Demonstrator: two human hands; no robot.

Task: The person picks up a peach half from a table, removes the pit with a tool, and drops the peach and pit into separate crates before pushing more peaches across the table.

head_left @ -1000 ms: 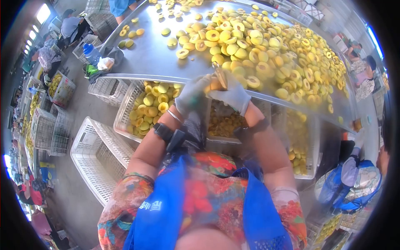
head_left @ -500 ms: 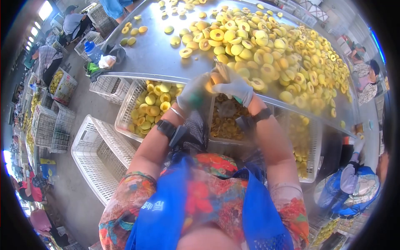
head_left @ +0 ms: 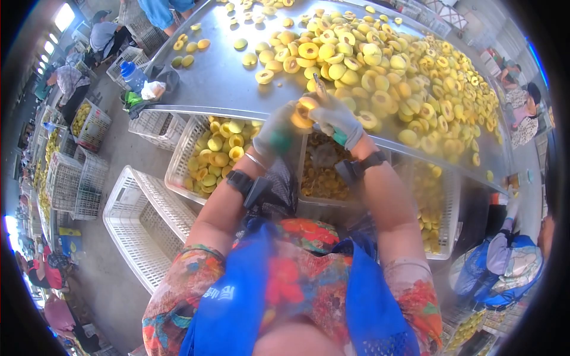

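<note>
My left hand [head_left: 275, 132], in a white glove with green on it, is closed around orange-yellow peach halves [head_left: 304, 114] at the near table edge. The cut face of the upper piece points up, with its hollow showing. Right beside it, my gloved right hand [head_left: 341, 123] grips a slim tool [head_left: 321, 89] whose tip sticks up past the fingers. Its exact kind is hard to make out. Just beyond both hands lies a big heap of yellow peach halves [head_left: 374, 77] on the metal table [head_left: 219, 86].
Below my hands stands a bin of brown pits and scraps [head_left: 323, 178]. Left of it is a crate of peach halves [head_left: 217, 151], then a white crate [head_left: 148, 222]. A blue-lidded bottle [head_left: 133, 74] stands on the table's left corner. Other people work on both sides.
The peach piece in my left hand has turned, so its cut face now shows. My right hand has shifted slightly, and the tool stands more upright.
</note>
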